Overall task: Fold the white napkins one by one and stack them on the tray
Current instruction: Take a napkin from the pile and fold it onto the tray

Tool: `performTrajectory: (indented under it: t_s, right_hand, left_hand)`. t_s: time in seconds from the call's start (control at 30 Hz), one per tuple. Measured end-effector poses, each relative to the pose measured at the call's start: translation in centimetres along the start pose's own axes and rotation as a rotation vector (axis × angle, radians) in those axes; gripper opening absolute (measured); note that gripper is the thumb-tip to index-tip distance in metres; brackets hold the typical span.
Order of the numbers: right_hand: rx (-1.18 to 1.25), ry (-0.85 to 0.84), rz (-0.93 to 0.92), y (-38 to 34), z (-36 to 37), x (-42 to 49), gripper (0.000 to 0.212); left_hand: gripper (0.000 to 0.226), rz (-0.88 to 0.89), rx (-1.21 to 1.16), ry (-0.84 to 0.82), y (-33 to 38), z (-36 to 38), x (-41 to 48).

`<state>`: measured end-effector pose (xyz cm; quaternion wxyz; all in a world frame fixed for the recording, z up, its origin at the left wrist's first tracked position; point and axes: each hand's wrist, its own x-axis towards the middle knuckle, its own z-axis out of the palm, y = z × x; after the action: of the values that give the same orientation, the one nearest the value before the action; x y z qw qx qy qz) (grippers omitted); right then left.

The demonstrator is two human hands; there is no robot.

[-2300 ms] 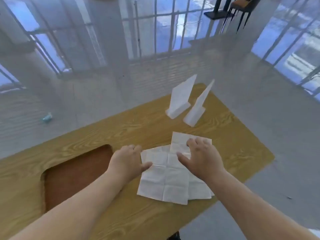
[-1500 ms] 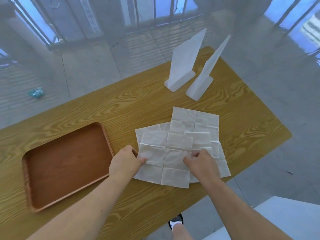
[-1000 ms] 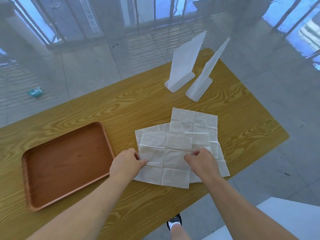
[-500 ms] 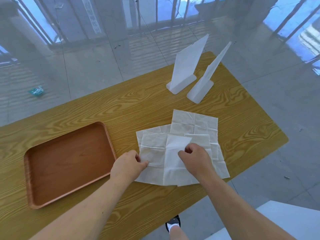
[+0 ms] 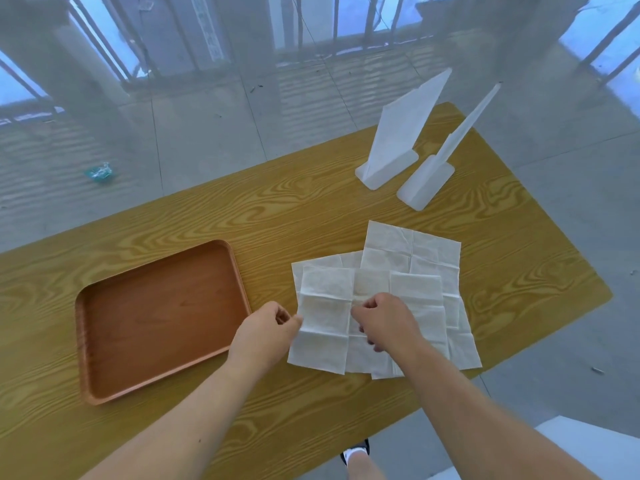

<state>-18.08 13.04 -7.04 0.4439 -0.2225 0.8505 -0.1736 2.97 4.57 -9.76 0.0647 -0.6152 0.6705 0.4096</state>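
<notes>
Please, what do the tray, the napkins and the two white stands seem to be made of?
Tray: apparently wood, reddish-brown, smooth satin finish; faint grain shows. Napkins: thin white tissue paper, matte; square fold creases and slight translucency. White stands: probably matte plastic, perhaps frosted acrylic; uniform, stiff, thin panels on blocky bases.

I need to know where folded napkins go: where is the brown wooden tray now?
In the head view, the brown wooden tray lies on the yellow wooden table, left of the white napkins, beside the left hand.

Bright, soft daylight; glossy floor glare [image 5: 311,109]; wide-angle edge bending.
</notes>
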Motion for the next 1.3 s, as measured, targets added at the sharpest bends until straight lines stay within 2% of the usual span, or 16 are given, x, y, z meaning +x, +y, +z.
performTrajectory:
  t_s: [0.07,0.17,0.43,0.53,0.67,0.8,0.97,1.1,1.2,1.3]
  right_hand:
    - [0.001,-0.029,0.030,0.2,0.8,0.3,0.028]
    - [-0.005,-0.092,0.067,0.4,1.9,0.4,0.022]
    - [-0.077,-0.152,0.026,0.3,3.1,-0.5,0.016]
    - [-0.011,-0.188,-0.039,0.1,3.2,-1.1,0.009]
    - [0.204,-0.271,-0.126,-0.3,1.9,-2.2,0.015]
    - [0.462,-0.378,-0.192,-1.3,-0.4,-3.0,0.024]
    - [0.658,-0.404,-0.243,-3.3,-2.1,-3.9,0.045]
    - [0.735,-0.382,-0.302,-4.6,-2.9,-4.3,0.066]
    - [0.831,-0.435,-0.342,-5.1,-4.0,-4.2,0.093]
    - [0.844,-0.484,-0.392,-5.7,-5.6,-4.1,0.095]
  left_hand:
    - [0.023,0.019,0.056,-0.050,-0.1,0.4,0.2]
    - [0.018,0.033,0.067,-0.052,-0.2,0.3,0.5]
    - [0.028,0.057,0.042,-0.149,-0.2,-0.5,0.7]
    - [0.039,0.114,0.041,-0.163,-0.3,-1.1,0.3]
    - [0.072,0.371,0.127,0.010,-0.6,-2.5,-0.6]
    - [0.092,0.504,0.118,-0.064,0.5,-5.1,-1.3]
    - [0.081,0.490,0.011,-0.110,3.1,-7.1,-2.0]
    - [0.071,0.400,-0.275,-0.213,5.2,-7.4,-2.8]
    - [0.068,0.368,-0.497,-0.273,6.4,-7.5,-3.1]
    - [0.045,0.365,-0.591,-0.259,7.9,-8.0,-3.4]
